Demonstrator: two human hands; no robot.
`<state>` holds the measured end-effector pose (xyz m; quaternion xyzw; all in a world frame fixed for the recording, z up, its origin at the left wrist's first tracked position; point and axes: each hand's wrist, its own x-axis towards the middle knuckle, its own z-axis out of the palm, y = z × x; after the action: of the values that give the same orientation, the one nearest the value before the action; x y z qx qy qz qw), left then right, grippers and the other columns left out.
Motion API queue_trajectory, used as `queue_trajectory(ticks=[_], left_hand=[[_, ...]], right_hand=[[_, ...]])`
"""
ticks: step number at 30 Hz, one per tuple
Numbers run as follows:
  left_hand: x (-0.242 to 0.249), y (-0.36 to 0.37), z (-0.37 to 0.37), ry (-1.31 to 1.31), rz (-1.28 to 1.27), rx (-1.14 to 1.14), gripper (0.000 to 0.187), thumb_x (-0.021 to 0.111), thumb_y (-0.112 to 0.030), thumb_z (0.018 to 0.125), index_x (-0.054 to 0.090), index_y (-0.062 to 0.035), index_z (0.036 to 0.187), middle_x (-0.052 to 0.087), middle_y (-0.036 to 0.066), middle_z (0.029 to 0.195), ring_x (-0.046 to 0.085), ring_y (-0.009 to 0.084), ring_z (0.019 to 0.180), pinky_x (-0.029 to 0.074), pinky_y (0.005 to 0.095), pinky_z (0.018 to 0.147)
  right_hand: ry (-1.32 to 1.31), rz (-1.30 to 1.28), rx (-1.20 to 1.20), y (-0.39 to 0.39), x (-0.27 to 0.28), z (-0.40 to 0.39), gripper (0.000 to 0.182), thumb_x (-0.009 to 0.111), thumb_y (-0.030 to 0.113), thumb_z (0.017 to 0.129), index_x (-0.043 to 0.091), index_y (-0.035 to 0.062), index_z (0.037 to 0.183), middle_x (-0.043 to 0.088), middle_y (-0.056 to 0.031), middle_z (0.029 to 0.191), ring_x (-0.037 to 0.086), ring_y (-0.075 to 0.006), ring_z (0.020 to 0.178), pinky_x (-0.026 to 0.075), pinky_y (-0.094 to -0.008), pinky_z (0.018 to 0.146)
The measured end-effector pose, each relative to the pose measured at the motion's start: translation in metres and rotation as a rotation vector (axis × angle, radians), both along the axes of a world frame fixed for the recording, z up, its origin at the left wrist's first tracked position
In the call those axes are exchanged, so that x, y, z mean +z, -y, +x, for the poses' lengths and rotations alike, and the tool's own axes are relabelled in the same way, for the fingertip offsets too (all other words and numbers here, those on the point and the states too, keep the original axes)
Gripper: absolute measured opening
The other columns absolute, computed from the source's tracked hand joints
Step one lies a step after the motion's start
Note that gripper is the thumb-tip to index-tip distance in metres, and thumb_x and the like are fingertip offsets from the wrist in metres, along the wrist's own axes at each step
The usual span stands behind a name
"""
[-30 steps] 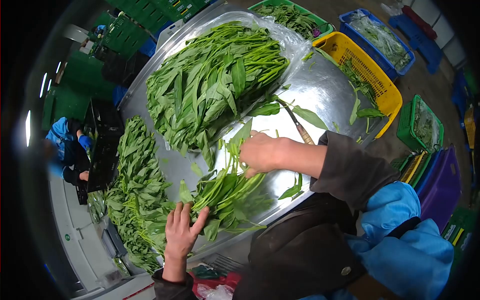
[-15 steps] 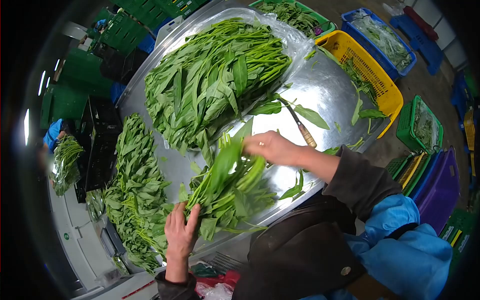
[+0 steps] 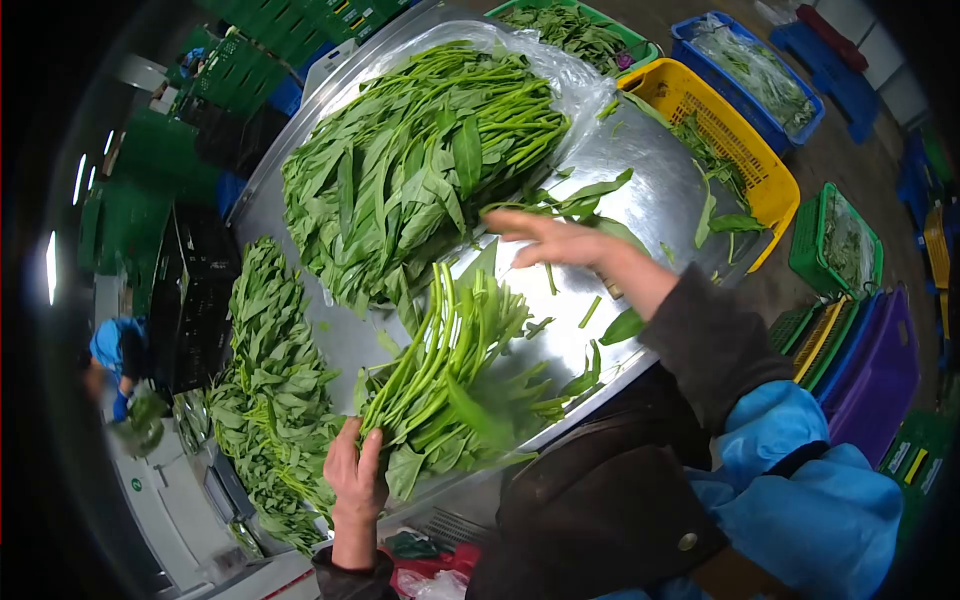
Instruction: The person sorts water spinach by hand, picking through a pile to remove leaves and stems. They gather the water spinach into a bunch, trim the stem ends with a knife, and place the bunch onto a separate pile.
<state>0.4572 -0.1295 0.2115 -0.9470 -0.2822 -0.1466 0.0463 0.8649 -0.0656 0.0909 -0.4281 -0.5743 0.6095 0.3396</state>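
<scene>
My left hand (image 3: 355, 478) is wrapped round the leafy end of a bunch of water spinach (image 3: 440, 345), whose pale green stems point up and away over the metal table (image 3: 345, 345). My right hand (image 3: 555, 242) is held above the table with its fingers stretched out and nothing in them. Loose leaves (image 3: 600, 190) and short cut stems (image 3: 590, 312) lie around it. A large heap of water spinach (image 3: 400, 180) rests on clear plastic just beyond both hands. The knife is mostly hidden under my right hand and forearm.
A long row of greens (image 3: 265, 370) lines the table's left side. At the right edge stand a yellow crate (image 3: 740, 130) and a blue crate (image 3: 690, 45), both with greens. A person in blue (image 3: 120, 350) is at the far left beside black crates (image 3: 190, 300).
My right hand has let go of the bunch and moved slightly up and right, its fingers spreading. Leaves near the knife have shifted. My left hand stays on the bunch.
</scene>
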Motion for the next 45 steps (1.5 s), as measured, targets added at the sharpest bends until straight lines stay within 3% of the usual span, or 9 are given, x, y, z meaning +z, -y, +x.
queue_trajectory(ticks=[6,13,16,22,34,38,41,43,45], left_hand=[[-0.01,-0.004,-0.01,0.025,-0.269,0.088,0.074,0.073,-0.01,0.067,0.042,0.0016,0.132,0.058,0.024,0.115,0.062,0.0391,0.094,0.051,0.0399,0.079],[-0.025,0.014,-0.019,0.336,-0.443,0.266,0.082,0.068,0.004,0.062,0.035,0.0065,0.137,0.052,0.021,0.128,0.054,0.0285,0.115,0.038,0.0365,0.101],[-0.02,0.015,-0.021,0.299,-0.437,0.295,0.083,0.069,0.005,0.06,0.037,0.0059,0.137,0.052,0.022,0.128,0.054,0.0298,0.116,0.039,0.037,0.101],[-0.016,0.008,-0.001,0.262,-0.302,0.199,0.074,0.072,0.003,0.059,0.045,0.0035,0.128,0.06,0.021,0.107,0.063,0.0353,0.09,0.049,0.0375,0.082],[-0.02,0.003,0.005,0.226,-0.218,0.238,0.076,0.069,0.005,0.059,0.042,0.0007,0.13,0.059,0.022,0.104,0.061,0.0396,0.084,0.051,0.0409,0.07],[-0.016,0.008,-0.003,0.203,-0.207,0.275,0.075,0.07,0.004,0.06,0.043,-0.0009,0.13,0.059,0.021,0.104,0.061,0.0401,0.085,0.051,0.0423,0.068],[-0.015,0.009,-0.01,0.187,-0.211,0.291,0.075,0.073,0.001,0.06,0.044,-0.0011,0.13,0.059,0.022,0.104,0.061,0.0398,0.084,0.051,0.0424,0.067],[-0.016,0.005,-0.01,0.127,-0.197,0.271,0.076,0.076,-0.005,0.06,0.044,-0.0016,0.13,0.059,0.022,0.105,0.061,0.0388,0.084,0.051,0.0426,0.067],[-0.018,0.0,-0.002,0.095,-0.147,0.231,0.076,0.077,-0.008,0.061,0.045,-0.002,0.129,0.059,0.022,0.106,0.061,0.0383,0.084,0.051,0.0424,0.067]], right_hand=[[-0.102,0.108,0.429,-0.001,0.022,-0.054,0.048,0.072,0.012,0.077,0.058,0.0001,0.121,0.069,-0.009,0.091,0.064,-0.013,0.077,0.052,-0.0263,0.071],[-0.74,-0.246,-0.557,-0.006,0.001,0.006,0.026,0.069,0.023,0.085,0.065,0.0019,0.098,0.066,-0.0067,0.078,0.064,-0.0127,0.068,0.052,-0.026,0.062],[0.892,0.326,-0.351,0.006,0.01,0.005,0.049,0.072,0.04,0.079,0.063,-0.0016,0.103,0.065,-0.0157,0.098,0.063,-0.025,0.092,0.05,-0.0388,0.081],[0.281,0.15,0.219,0.011,0.048,-0.049,0.039,0.072,0.031,0.074,0.07,0.0022,0.1,0.07,-0.0134,0.094,0.065,-0.0245,0.081,0.051,-0.0353,0.075],[-0.058,-0.019,0.099,0.049,0.078,-0.093,0.031,0.063,0.029,0.09,0.066,-0.0016,0.094,0.068,-0.01,0.08,0.067,-0.0162,0.058,0.052,-0.0292,0.056],[-0.712,-0.315,-0.488,0.031,0.035,-0.031,0.029,0.061,0.023,0.091,0.06,-0.0016,0.107,0.066,-0.0119,0.095,0.069,-0.0194,0.075,0.054,-0.0309,0.063],[-0.259,-0.356,-0.448,0.019,0.028,0.012,0.031,0.063,0.025,0.09,0.061,0.0008,0.109,0.065,-0.0083,0.085,0.064,-0.0165,0.063,0.052,-0.0318,0.062],[0.847,0.712,-0.642,0.019,0.041,-0.001,0.037,0.065,0.034,0.088,0.062,0.0022,0.108,0.067,-0.0103,0.083,0.064,-0.0197,0.063,0.051,-0.0331,0.064],[0.402,0.287,-0.448,0.019,0.093,-0.042,0.042,0.066,0.039,0.086,0.062,0.002,0.106,0.068,-0.0119,0.08,0.065,-0.0233,0.063,0.05,-0.0349,0.063]])
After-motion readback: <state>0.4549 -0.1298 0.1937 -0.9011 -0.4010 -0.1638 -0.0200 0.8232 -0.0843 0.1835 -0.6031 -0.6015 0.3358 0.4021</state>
